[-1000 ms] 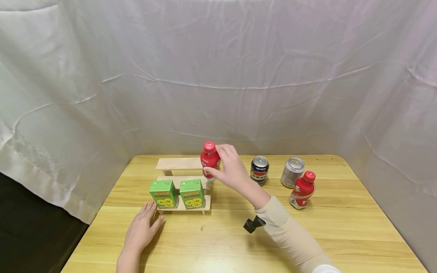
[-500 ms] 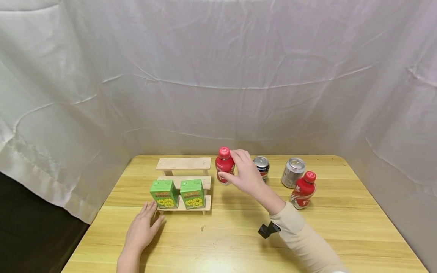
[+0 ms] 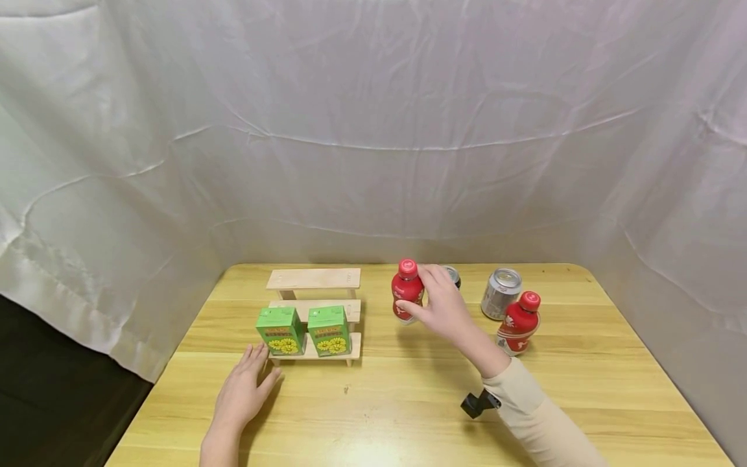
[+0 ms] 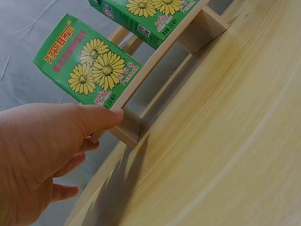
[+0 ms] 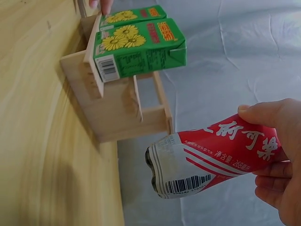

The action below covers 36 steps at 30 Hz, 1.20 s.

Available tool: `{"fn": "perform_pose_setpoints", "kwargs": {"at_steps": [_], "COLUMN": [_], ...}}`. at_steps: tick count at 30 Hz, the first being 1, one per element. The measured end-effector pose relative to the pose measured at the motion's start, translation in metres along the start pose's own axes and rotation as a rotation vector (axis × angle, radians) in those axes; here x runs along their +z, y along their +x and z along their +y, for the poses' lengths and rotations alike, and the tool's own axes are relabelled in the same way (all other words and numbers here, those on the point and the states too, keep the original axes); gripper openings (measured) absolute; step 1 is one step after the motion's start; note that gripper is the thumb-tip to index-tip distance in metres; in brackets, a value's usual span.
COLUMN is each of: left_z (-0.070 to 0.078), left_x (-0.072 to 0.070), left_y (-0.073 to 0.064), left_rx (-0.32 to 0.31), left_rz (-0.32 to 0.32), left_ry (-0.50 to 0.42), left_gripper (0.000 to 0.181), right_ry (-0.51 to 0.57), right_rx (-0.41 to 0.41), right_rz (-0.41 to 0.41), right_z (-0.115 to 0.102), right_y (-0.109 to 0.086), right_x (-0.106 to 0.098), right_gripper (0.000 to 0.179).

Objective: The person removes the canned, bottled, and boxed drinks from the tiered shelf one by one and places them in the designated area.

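My right hand (image 3: 443,305) grips a red plastic cola bottle (image 3: 406,293) round its upper part, thumb on the near side. Its base hangs in the air, right of a three-step wooden rack (image 3: 315,279); the right wrist view shows the bottle's (image 5: 211,162) white lower label and barcode. My left hand (image 3: 240,389) lies at the rack's front left corner with loosely extended fingers; in the left wrist view its thumb (image 4: 106,117) touches the lowest step's edge. Two green drink cartons with yellow flowers, a left carton (image 3: 281,332) and a right carton (image 3: 329,332), stand on that step.
Behind my right hand a dark can (image 3: 453,275) is mostly hidden. Farther right stand a silver can (image 3: 500,295) and a second red bottle (image 3: 518,324). All sits on a wooden table (image 3: 379,415) with grey cloth (image 3: 373,162) hanging behind and at the sides.
My right hand has carried the red bottle rightward and slightly nearer, away from the rack, and now covers most of the dark can. The left hand and cartons have stayed in place.
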<state>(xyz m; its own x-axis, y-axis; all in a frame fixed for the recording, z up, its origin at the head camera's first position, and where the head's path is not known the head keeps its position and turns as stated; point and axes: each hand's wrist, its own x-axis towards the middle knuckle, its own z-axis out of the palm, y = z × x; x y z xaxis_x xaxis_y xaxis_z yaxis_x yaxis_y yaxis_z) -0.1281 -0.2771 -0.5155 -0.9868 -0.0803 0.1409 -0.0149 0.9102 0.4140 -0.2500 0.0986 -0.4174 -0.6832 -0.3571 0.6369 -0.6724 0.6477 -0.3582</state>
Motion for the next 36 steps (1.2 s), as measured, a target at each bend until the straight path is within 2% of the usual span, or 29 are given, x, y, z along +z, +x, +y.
{"fn": "perform_pose_setpoints", "kwargs": {"at_steps": [10, 22, 36], "left_z": [0.001, 0.000, 0.000], "left_x": [-0.001, 0.001, 0.000], "left_y": [0.000, 0.000, 0.000], "left_rx": [0.002, 0.004, -0.001], "left_rz": [-0.001, 0.010, 0.003], "left_ry": [0.002, 0.002, -0.010], "left_gripper": [0.065, 0.064, 0.064], "right_ry": [0.000, -0.055, -0.076], "right_rx": [0.051, 0.150, 0.167], "right_rz": [0.009, -0.036, -0.039], "right_z": [0.019, 0.034, 0.046], "right_y": [-0.018, -0.035, -0.051], "right_x": [-0.005, -0.012, -0.007], "right_gripper": [0.061, 0.068, 0.066]}}
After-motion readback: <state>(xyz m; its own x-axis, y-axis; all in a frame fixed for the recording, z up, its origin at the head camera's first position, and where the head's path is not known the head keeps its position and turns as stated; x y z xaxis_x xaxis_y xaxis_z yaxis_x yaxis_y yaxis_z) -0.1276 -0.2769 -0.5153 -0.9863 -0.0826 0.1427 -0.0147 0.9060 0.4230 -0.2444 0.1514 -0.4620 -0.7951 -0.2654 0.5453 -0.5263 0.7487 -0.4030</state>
